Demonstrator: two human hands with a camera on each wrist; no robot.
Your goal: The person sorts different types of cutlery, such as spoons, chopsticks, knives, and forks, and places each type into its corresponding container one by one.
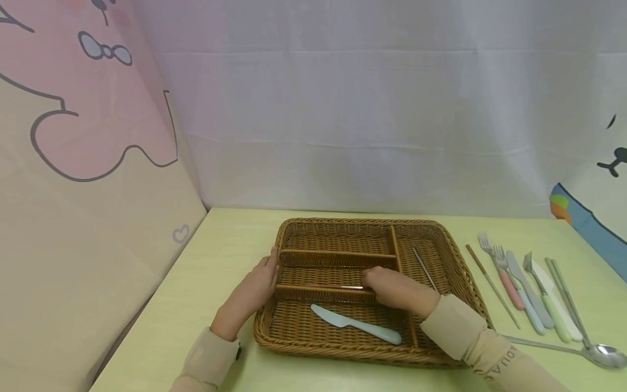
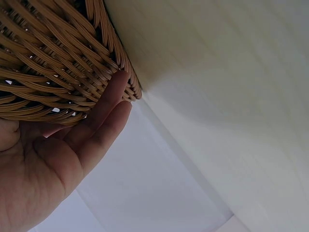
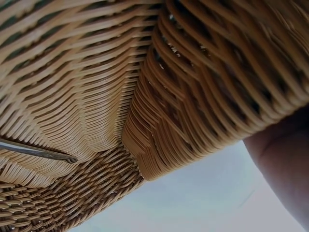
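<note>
A brown wicker basket [image 1: 338, 253] with dividers stands on the table. My left hand [image 1: 256, 284] rests against its left end; in the left wrist view the fingers [image 2: 108, 99] lie along the outer weave. The right hand [image 1: 392, 286] reaches into the middle left compartment, its fingers curled. They pinch the silver end of a chopstick [image 1: 351, 287] whose brown end points left beside the front divider; the fingertips are hidden. A pale blue knife [image 1: 360, 325] lies in the front compartment. In the right-hand compartment lies a thin metal rod [image 1: 423, 265], partly hidden by my arm.
Right of the basket lie a brown-ended chopstick [image 1: 492, 286], a pink-handled fork [image 1: 510, 286], a grey-blue knife [image 1: 531, 291], a green-handled fork [image 1: 551, 307] and a white knife [image 1: 558, 296]. A spoon [image 1: 604, 355] lies near the front right. Curtains [image 1: 318, 109] enclose the table.
</note>
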